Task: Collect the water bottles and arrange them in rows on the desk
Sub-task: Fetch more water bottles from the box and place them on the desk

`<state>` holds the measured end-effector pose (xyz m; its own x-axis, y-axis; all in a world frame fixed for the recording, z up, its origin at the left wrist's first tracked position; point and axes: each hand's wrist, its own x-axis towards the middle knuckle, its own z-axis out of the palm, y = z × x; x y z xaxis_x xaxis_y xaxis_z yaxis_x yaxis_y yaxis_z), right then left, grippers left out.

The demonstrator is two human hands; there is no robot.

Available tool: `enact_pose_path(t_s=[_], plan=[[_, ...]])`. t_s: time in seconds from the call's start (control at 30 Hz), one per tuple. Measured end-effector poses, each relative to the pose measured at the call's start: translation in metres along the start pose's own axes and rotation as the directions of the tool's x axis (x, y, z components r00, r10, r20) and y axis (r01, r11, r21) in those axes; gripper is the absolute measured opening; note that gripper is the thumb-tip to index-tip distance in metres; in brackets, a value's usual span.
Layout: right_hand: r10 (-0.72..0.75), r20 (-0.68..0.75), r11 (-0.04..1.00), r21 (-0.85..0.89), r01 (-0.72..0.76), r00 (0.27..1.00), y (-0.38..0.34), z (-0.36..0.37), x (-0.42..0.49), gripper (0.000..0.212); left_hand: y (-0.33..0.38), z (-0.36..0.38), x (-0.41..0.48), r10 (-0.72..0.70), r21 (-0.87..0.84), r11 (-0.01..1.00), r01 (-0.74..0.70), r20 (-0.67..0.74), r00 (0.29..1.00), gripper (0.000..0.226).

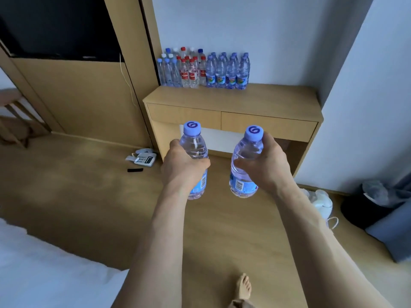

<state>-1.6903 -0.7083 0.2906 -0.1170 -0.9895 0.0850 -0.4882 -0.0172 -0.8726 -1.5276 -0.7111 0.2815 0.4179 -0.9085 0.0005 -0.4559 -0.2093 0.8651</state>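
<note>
Left hand (182, 167) wraps the left bottle (195, 145), right hand (268, 166) the right bottle (245, 153), at mid-body; we judge them full, weighty, slick, and squashy if squeezed.

The left forearm (164, 230) and right forearm (307, 230) reach forward from the near edge, side by side and apart. The left hand (184, 166) grips an upright bottle (194, 144) round its middle; the right hand (265, 165) grips a second bottle (245, 152) likewise. A bare foot (243, 285) shows near, between the arms
</note>
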Motion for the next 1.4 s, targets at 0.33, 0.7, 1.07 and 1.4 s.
enact_pose_path(t_s=[0.33,0.7,1.07,1.4], plan=[[-0.011,0.024,0.999,-0.045,0.012,1.000,0.010,0.031,0.196,0.042,0.032,0.071,0.170,-0.062,-0.013,0.998,0.062,-0.025,0.998,0.049],[0.015,0.042,1.000,-0.005,-0.015,0.999,0.010,0.066,0.353,0.048,0.059,0.129,0.320,-0.060,-0.037,0.998,0.060,0.014,0.998,0.044],[0.086,-0.116,0.996,0.019,-0.084,0.990,-0.018,0.139,0.502,0.043,0.083,0.152,0.505,0.019,0.012,1.000,-0.022,0.186,0.982,0.046],[0.149,-0.158,0.988,0.053,-0.142,0.976,-0.017,0.177,0.588,0.049,0.084,0.183,0.609,0.041,0.019,0.999,-0.049,0.288,0.957,0.043]])
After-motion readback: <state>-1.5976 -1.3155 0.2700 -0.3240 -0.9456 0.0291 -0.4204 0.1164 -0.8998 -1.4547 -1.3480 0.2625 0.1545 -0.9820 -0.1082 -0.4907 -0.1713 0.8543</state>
